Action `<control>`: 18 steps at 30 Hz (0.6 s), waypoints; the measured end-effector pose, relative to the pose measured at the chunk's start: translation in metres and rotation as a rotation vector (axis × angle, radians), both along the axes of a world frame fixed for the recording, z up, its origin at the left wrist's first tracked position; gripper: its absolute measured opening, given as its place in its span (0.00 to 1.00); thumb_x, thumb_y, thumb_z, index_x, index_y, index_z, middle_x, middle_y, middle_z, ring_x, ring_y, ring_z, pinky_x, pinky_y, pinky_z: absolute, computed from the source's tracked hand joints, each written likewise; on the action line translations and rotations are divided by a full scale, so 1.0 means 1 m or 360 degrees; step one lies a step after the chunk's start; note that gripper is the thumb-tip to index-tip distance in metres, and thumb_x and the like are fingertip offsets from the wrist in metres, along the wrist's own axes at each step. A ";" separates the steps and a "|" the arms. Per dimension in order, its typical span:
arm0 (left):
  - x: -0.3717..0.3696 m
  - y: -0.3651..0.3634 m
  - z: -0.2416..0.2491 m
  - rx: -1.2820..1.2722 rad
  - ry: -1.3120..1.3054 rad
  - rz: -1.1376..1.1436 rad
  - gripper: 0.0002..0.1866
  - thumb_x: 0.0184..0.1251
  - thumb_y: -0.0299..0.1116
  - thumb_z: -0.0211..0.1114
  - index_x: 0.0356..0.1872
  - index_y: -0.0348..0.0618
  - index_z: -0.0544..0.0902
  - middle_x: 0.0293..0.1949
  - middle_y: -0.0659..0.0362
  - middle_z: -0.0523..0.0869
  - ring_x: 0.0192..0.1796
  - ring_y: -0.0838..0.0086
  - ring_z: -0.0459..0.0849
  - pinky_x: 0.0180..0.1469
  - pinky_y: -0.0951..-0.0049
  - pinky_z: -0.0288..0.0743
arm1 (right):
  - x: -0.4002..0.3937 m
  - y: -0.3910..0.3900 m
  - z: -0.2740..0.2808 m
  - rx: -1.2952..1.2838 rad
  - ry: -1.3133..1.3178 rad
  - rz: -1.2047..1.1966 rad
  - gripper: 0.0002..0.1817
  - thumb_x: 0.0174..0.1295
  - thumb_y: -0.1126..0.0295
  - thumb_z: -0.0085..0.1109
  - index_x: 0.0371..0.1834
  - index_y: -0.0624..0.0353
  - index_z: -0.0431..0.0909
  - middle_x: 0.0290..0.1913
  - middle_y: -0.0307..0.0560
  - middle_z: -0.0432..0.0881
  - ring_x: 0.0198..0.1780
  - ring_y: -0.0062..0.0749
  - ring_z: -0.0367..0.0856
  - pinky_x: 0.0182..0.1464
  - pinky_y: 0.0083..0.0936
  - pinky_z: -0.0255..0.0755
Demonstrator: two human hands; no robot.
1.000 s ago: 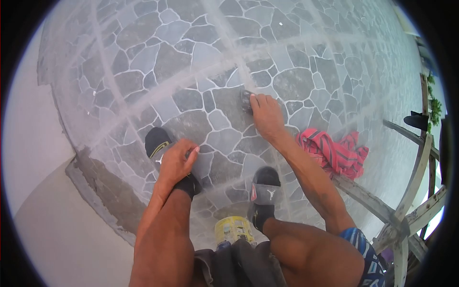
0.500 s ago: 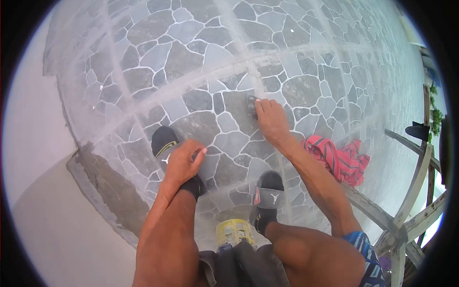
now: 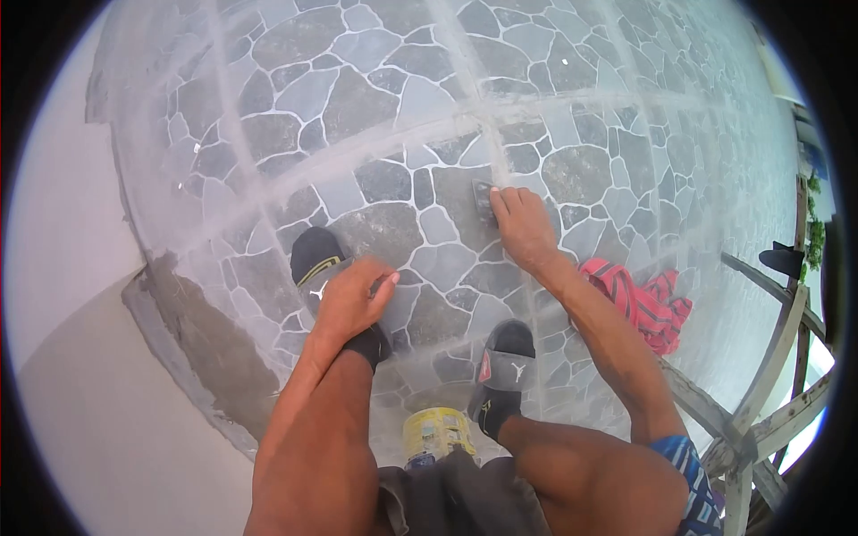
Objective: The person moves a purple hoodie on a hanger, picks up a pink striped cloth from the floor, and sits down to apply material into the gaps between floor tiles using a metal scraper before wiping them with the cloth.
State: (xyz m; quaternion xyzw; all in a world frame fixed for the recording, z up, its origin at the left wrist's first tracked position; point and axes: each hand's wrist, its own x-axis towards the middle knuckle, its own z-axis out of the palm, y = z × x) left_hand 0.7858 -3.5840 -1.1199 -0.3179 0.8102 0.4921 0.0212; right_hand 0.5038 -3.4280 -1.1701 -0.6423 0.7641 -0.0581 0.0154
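The floor of irregular grey stones with pale joints (image 3: 444, 262) spreads out before me. My right hand (image 3: 523, 228) grips a small flat dark scraper (image 3: 483, 201) by its near edge, pressed against a large grey stone beside a pale grout band. Above my left foot, my left hand (image 3: 353, 299) hangs with loosely curled fingers and the thumb apart; nothing shows in it. That foot wears a black sock and a dark slide sandal (image 3: 315, 255). The other sandal (image 3: 505, 366) stands below my right hand.
A pink striped cloth (image 3: 639, 304) lies right of my right forearm. Between my legs stands a yellow bucket (image 3: 438, 431). Wooden beams (image 3: 746, 438) cross at the right. On the left, a pale wall (image 3: 71, 268) borders a rough, bare cement strip (image 3: 210, 348).
The view has shifted slightly, so the floor sits a little further right and lower. The scraper in my right hand is turned, showing more of its face. My left hand stays above the sandal.
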 end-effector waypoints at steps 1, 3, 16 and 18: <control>0.000 0.001 -0.001 -0.0059 -0.0021 -0.0057 0.07 0.69 0.34 0.66 0.41 0.43 0.85 0.37 0.56 0.86 0.37 0.63 0.85 0.38 0.69 0.79 | -0.008 -0.008 0.001 -0.0001 -0.0021 -0.0015 0.19 0.56 0.78 0.56 0.53 0.64 0.77 0.41 0.50 0.75 0.42 0.45 0.76 0.43 0.39 0.73; -0.001 0.003 0.000 -0.0006 -0.0008 -0.0039 0.07 0.69 0.33 0.66 0.41 0.43 0.85 0.37 0.56 0.86 0.36 0.63 0.85 0.37 0.69 0.79 | -0.039 -0.036 -0.001 -0.0127 0.0008 -0.0020 0.19 0.57 0.78 0.56 0.53 0.64 0.77 0.40 0.49 0.75 0.41 0.45 0.76 0.43 0.40 0.72; 0.000 0.001 0.000 -0.0030 -0.0022 -0.0054 0.08 0.69 0.35 0.66 0.41 0.43 0.85 0.37 0.55 0.87 0.36 0.62 0.85 0.38 0.67 0.78 | -0.035 -0.024 0.003 -0.0052 -0.0043 -0.0092 0.06 0.59 0.75 0.56 0.39 0.58 0.74 0.38 0.50 0.77 0.42 0.49 0.79 0.45 0.43 0.73; 0.001 0.001 -0.004 -0.0063 0.0052 -0.0064 0.08 0.69 0.35 0.66 0.41 0.42 0.85 0.38 0.55 0.87 0.37 0.62 0.85 0.38 0.66 0.78 | -0.064 -0.058 -0.008 -0.0136 0.0055 -0.0123 0.06 0.60 0.74 0.55 0.40 0.59 0.74 0.39 0.50 0.77 0.43 0.49 0.79 0.46 0.44 0.73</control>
